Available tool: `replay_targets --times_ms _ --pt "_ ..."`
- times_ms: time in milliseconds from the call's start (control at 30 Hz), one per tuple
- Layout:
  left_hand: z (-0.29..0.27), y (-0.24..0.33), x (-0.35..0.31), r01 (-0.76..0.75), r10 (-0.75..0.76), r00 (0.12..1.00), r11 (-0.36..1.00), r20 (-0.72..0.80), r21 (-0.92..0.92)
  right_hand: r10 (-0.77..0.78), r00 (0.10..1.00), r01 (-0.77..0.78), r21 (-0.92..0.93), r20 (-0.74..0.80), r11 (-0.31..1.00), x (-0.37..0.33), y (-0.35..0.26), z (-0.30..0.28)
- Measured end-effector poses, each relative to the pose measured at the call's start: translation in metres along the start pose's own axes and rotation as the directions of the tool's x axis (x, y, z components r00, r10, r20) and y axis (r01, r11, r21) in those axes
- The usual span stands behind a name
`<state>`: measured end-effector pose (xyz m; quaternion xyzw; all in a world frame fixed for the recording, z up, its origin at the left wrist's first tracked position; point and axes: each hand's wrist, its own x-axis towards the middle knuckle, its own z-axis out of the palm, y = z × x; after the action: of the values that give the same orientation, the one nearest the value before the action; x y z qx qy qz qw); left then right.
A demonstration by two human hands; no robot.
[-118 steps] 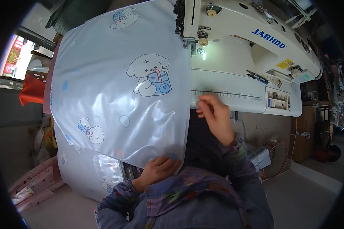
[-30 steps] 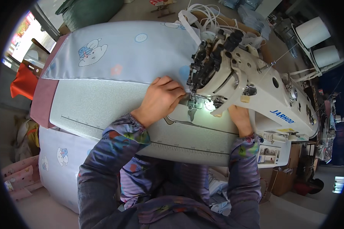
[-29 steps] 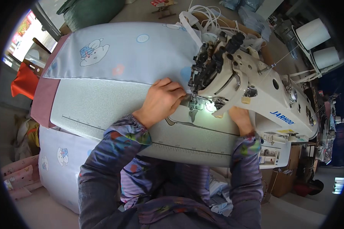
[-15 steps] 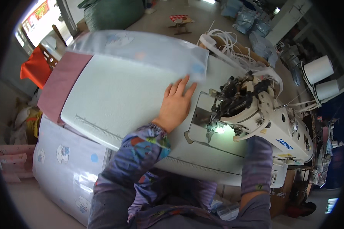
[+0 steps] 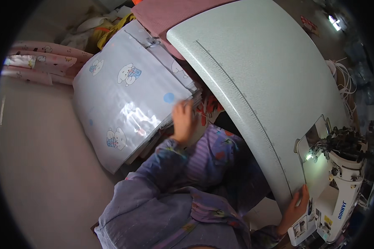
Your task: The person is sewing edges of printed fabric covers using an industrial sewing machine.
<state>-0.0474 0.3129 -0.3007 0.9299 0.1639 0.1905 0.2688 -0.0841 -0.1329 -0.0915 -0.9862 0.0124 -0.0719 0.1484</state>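
Observation:
A stack of pale lavender printed sheets [image 5: 99, 93], glossy on top with cartoon animals and blue dots, lies to the left of the table. My left hand [image 5: 183, 121] is at the stack's near right corner, its fingers stretched out and a little blurred. Whether the fingertips touch the top sheet I cannot tell. My right hand [image 5: 296, 206] rests at the front edge of the pale sewing table [image 5: 253, 62], fingers extended, holding nothing visible. Close beside it is a white sewing machine [image 5: 340, 195] with its needle lamp [image 5: 309, 156] lit.
Mauve cloth [image 5: 166, 14] lies along the table's far left end. Pink printed fabric [image 5: 50, 62] and a yellow cloth heap [image 5: 108, 35] are beyond the stack. A ruler scale [image 5: 245, 97] runs along the table's front edge. White strips [image 5: 345, 83] hang past its far side.
The view has swung left and down. My left hand has gone from the tabletop to the stack. My right hand, earlier hidden behind the machine, now shows at the table edge.

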Motion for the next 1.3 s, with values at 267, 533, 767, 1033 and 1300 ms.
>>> replay_targets --times_ms 267,533,767,1033,1300 --pt "0.011 -0.137 -0.018 -0.092 -0.030 0.984 0.754 0.174 0.650 -0.033 0.999 0.035 0.226 -0.011 0.973 0.001 -0.053 0.023" --pt "-0.043 -0.218 -0.002 0.555 -0.498 0.827 0.797 0.259 -0.238 -0.040 0.999 0.037 0.245 0.007 0.969 0.001 -0.058 0.031" --pt "-0.157 -0.253 0.007 0.295 -0.561 0.773 -0.097 0.297 -0.951 -0.050 0.999 0.051 0.221 -0.007 0.974 0.004 -0.060 0.039" --pt "-0.220 -0.129 0.201 -0.123 -0.045 0.989 0.305 -0.143 -0.944 -0.121 0.991 0.084 0.462 0.050 0.883 0.044 -0.096 0.047" --pt "-0.068 0.160 0.351 0.343 0.028 0.934 -0.347 0.356 -0.873 -0.251 0.942 -0.195 0.972 0.222 0.128 0.139 -0.202 0.084"
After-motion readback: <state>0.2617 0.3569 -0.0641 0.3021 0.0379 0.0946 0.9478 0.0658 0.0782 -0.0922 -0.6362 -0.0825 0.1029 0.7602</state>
